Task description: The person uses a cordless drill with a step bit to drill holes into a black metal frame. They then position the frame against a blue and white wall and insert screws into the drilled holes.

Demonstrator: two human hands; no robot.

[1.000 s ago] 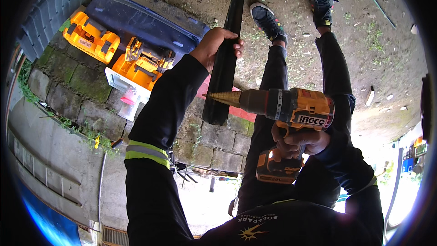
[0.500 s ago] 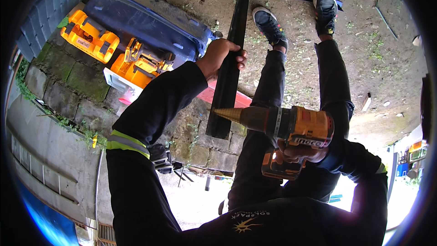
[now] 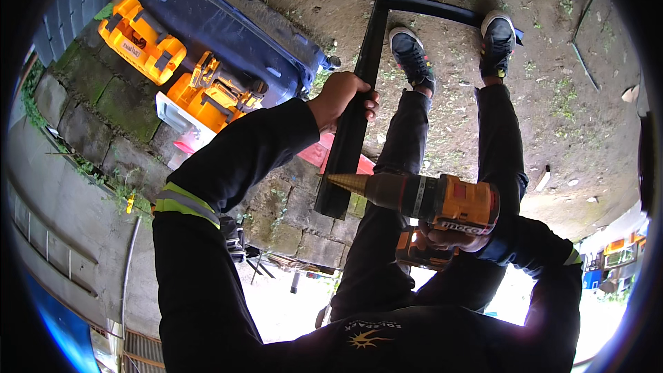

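In front of the person's body, in the head view, is a long, thin, black bar with a corner bend; whether it is metal or plastic, I can't tell. The left hand holds the long part of the bar, with its fingers curled around it. The right hand is to the right of the bar, wrapped around the grip of an orange and black cordless drill. The drill has a gold, cone-shaped bit with steps. The bit lies across the near end of the bar in the view, but I can't tell if they touch.

The left black shoe with a white sole is inside the bar's bend. The right black shoe is by the end of the bar's short part. Behind the bar is a flat red thing. Left of the bar are a big dark blue box-like thing and an open yellow case.
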